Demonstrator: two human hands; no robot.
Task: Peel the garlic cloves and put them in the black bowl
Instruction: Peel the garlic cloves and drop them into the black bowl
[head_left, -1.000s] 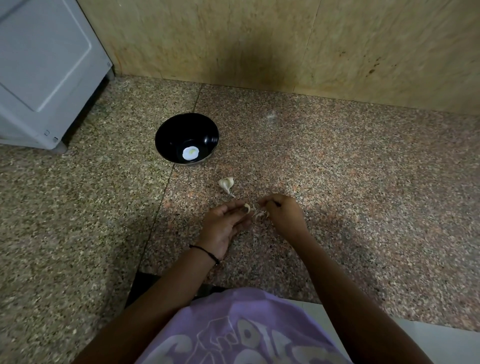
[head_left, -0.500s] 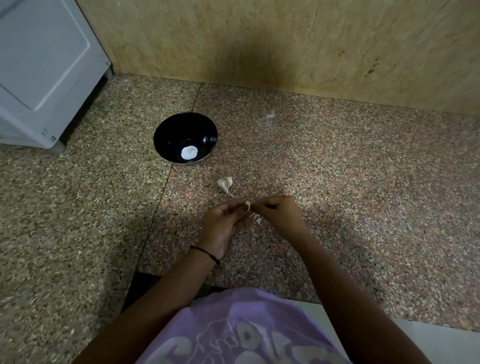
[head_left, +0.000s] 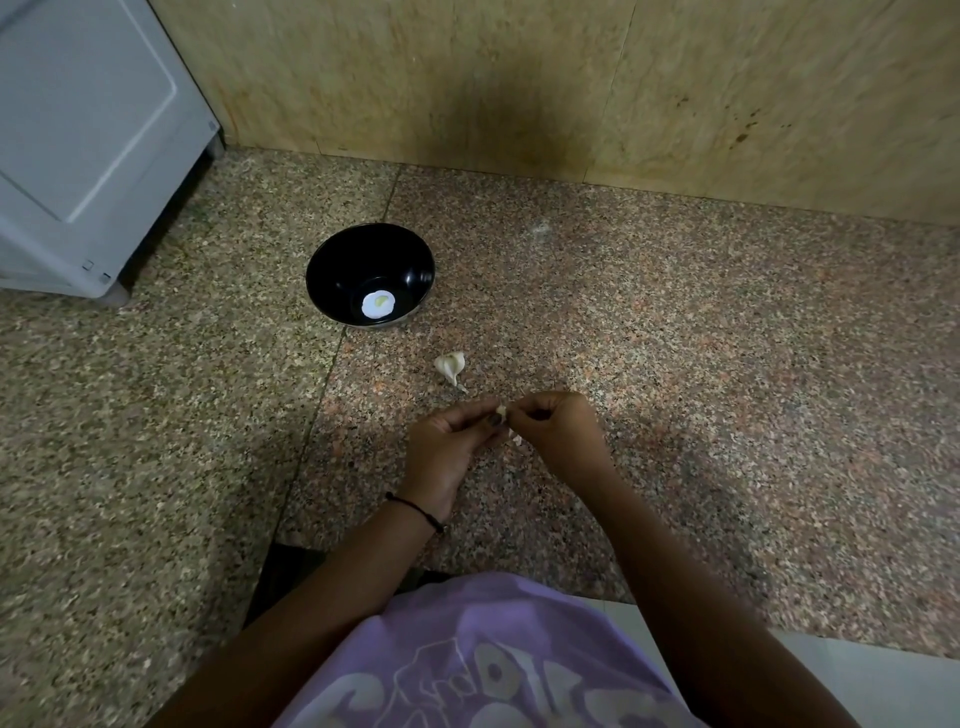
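Note:
A small pale garlic clove is pinched between the fingertips of my left hand and my right hand, just above the speckled floor. Both hands meet at the clove, and most of it is hidden by my fingers. Bits of papery skin lie on the floor under my hands. Another unpeeled piece of garlic lies on the floor between my hands and the black bowl. The bowl stands farther away to the left, with a pale peeled clove on the white patch at its bottom.
A grey cabinet stands at the upper left, its foot on the floor. A beige stone wall runs along the far side. My purple shirt fills the bottom of the view.
My right hand has come left from the floor to meet my left hand at the clove. The left hand has stayed about where it was.

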